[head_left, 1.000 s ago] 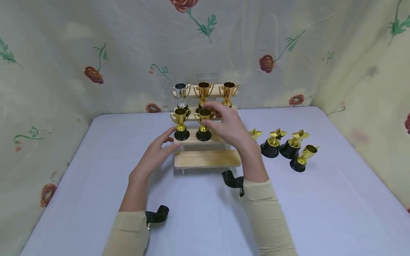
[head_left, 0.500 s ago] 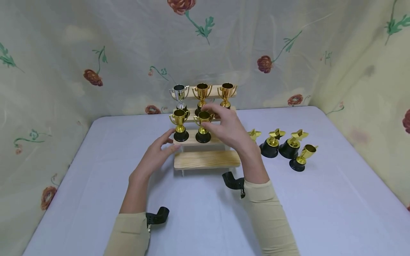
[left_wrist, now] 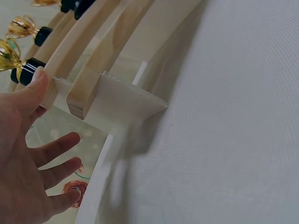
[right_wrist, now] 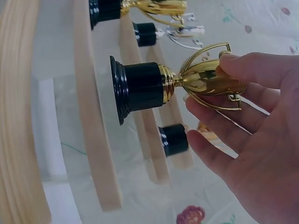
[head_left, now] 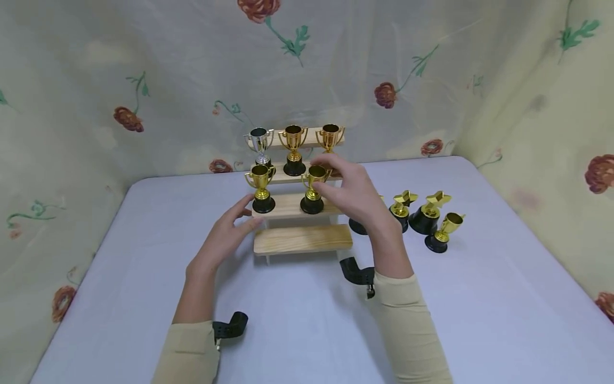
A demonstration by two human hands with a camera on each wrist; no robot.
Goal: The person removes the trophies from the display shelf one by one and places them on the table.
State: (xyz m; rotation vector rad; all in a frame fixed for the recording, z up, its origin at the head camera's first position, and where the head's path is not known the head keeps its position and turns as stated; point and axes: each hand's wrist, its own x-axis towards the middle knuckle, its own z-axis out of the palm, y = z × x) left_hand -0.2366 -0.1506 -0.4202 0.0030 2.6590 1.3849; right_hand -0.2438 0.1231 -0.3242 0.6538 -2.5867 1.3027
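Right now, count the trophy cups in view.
6: silver cup and two orange-gold cups behind on the rack; gold cup in front; second gold cup in the right hand; third gold cup on the table.

Gap btwn front gold cups [head_left: 261,184] w/ bronze cup [head_left: 293,141] blocking behind.

Gold black-based trophy [right_wrist: 167,84], upright, in right hand [head_left: 356,189]

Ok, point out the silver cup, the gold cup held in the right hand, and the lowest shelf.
Silver cup [head_left: 259,142], head view: on its bowl.
Held gold cup [right_wrist: 201,80], right wrist view: on its bowl.
Lowest shelf [head_left: 302,238], head view: on its top.
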